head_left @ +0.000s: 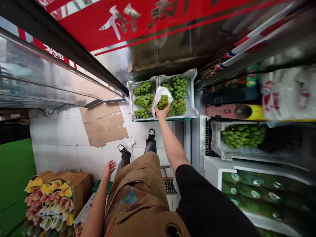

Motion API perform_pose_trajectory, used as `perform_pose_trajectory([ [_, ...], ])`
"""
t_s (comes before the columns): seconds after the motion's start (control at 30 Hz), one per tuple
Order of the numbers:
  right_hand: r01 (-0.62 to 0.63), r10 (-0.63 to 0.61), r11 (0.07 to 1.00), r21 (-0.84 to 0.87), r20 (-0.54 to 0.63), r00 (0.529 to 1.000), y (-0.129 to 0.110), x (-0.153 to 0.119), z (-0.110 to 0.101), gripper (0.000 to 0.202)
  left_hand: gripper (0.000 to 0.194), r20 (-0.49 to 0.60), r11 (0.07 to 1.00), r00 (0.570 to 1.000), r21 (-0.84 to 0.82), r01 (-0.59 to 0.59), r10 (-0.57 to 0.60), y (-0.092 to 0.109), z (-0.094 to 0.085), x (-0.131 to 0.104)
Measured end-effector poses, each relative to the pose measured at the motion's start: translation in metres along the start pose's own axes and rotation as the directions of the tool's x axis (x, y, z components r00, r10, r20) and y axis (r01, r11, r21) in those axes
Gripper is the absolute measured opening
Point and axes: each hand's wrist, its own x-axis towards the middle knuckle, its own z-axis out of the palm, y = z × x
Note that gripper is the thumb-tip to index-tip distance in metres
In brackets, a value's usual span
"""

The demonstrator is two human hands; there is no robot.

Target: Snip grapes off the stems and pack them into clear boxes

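My right hand is wrapped round a bunch of green grapes in a white paper wrapper, over the inner edges of two crates. The right-hand white crate has several other green grape bunches in it. Beside it, the left-hand white crate carries three grape bunches in a column. My left hand hangs low beside my brown apron, fingers loosely apart, with nothing in it.
Flattened cardboard and crumpled paper lie on the tiled floor. At lower left stands stacked packed fruit. On the right are shelves with a grape crate and a white box of dark green fruit. A small stool is near my legs.
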Motion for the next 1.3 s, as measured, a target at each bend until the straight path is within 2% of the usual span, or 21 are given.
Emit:
perform_pose_trajectory([
  [0.17, -0.134, 0.15, 0.91, -0.393, 0.01, 0.989, 0.004, 0.012, 0.032, 0.102, 0.031, -0.11, 0.997, 0.993, 0.05, 0.056, -0.05, -0.007, -0.064, 0.012],
  [0.27, -0.26, 0.27, 0.813, -0.521, -0.058, 0.961, -0.018, 0.008, 0.038, 0.105, 0.037, -0.079, 0.994, 0.997, 0.111, -0.004, 0.012, 0.019, -0.09, 0.035],
  [0.33, -0.327, 0.305, 0.793, -0.515, -0.129, 0.944, -0.047, -0.004, 0.036, 0.106, 0.041, -0.027, 0.986, 0.996, 0.151, -0.075, 0.08, 0.053, -0.106, 0.06],
  [0.43, -0.265, 0.219, 0.838, -0.476, -0.151, 0.964, -0.106, -0.05, 0.042, 0.103, 0.046, 0.042, 0.96, 0.971, 0.148, -0.239, 0.235, 0.132, -0.123, 0.102],
  [0.5, -0.126, 0.111, 0.884, -0.45, -0.061, 0.992, -0.145, -0.096, 0.066, 0.089, 0.046, 0.049, 0.919, 0.922, 0.081, -0.386, 0.383, 0.205, -0.13, 0.124],
  [0.57, 0.021, 0.019, 0.913, -0.408, 0.095, 0.995, -0.18, -0.148, 0.111, 0.068, 0.036, 0.02, 0.833, 0.832, -0.024, -0.553, 0.554, 0.295, -0.139, 0.141],
  [0.63, 0.183, -0.072, 0.926, -0.331, 0.319, 0.945, -0.212, -0.203, 0.172, 0.055, 0.021, -0.038, 0.705, 0.713, -0.119, -0.699, 0.7, 0.394, -0.149, 0.157],
  [0.7, 0.328, -0.168, 0.922, -0.205, 0.551, 0.817, -0.247, -0.255, 0.242, 0.047, 0.016, -0.08, 0.571, 0.59, -0.182, -0.801, 0.803, 0.492, -0.153, 0.172],
  [0.73, 0.389, -0.214, 0.913, -0.127, 0.663, 0.717, -0.268, -0.276, 0.278, 0.044, 0.018, -0.079, 0.51, 0.533, -0.204, -0.836, 0.842, 0.538, -0.151, 0.177],
  [0.77, 0.444, -0.257, 0.895, -0.038, 0.769, 0.585, -0.294, -0.291, 0.314, 0.042, 0.019, -0.074, 0.457, 0.482, -0.222, -0.861, 0.873, 0.579, -0.146, 0.181],
  [0.8, 0.494, -0.3, 0.867, 0.063, 0.858, 0.417, -0.324, -0.3, 0.35, 0.041, 0.019, -0.059, 0.411, 0.436, -0.239, -0.88, 0.898, 0.617, -0.138, 0.184],
  [0.83, 0.544, -0.336, 0.819, 0.186, 0.922, 0.192, -0.358, -0.3, 0.385, 0.041, 0.018, -0.037, 0.372, 0.393, -0.256, -0.892, 0.919, 0.651, -0.131, 0.187],
  [0.87, 0.586, -0.361, 0.755, 0.293, 0.932, 0.0, -0.396, -0.294, 0.416, 0.041, 0.019, -0.015, 0.337, 0.354, -0.274, -0.901, 0.935, 0.681, -0.124, 0.19],
  [0.9, 0.629, -0.38, 0.689, 0.36, 0.918, -0.11, -0.436, -0.28, 0.445, 0.039, 0.022, 0.003, 0.305, 0.318, -0.293, -0.906, 0.948, 0.708, -0.119, 0.195],
  [0.93, 0.671, -0.397, 0.637, 0.378, 0.908, -0.135, -0.476, -0.261, 0.469, 0.037, 0.025, 0.012, 0.277, 0.287, -0.311, -0.909, 0.958, 0.732, -0.118, 0.201],
  [0.97, 0.704, -0.413, 0.614, 0.357, 0.906, -0.099, -0.515, -0.238, 0.489, 0.035, 0.03, 0.007, 0.254, 0.267, -0.328, -0.91, 0.964, 0.754, -0.121, 0.209],
  [1.0, 0.723, -0.438, 0.61, 0.324, 0.898, -0.032, -0.551, -0.211, 0.503, 0.036, 0.035, -0.016, 0.239, 0.26, -0.342, -0.909, 0.966, 0.774, -0.127, 0.22],
  [1.07, 0.735, -0.507, 0.616, 0.282, 0.857, 0.095, -0.61, -0.154, 0.519, 0.048, 0.04, -0.108, 0.238, 0.293, -0.357, -0.903, 0.95, 0.807, -0.15, 0.243],
  [1.1, 0.722, -0.55, 0.642, 0.259, 0.811, 0.198, -0.632, -0.125, 0.521, 0.054, 0.041, -0.172, 0.25, 0.328, -0.36, -0.899, 0.929, 0.82, -0.164, 0.255],
  [1.2, 0.605, -0.569, 0.775, 0.183, 0.618, 0.543, -0.669, -0.039, 0.51, 0.074, 0.04, -0.382, 0.303, 0.44, -0.368, -0.879, 0.813, 0.846, -0.21, 0.279],
  [1.3, 0.459, -0.482, 0.872, 0.168, 0.455, 0.749, -0.681, 0.034, 0.49, 0.083, 0.034, -0.547, 0.341, 0.507, -0.381, -0.86, 0.666, 0.862, -0.24, 0.293],
])
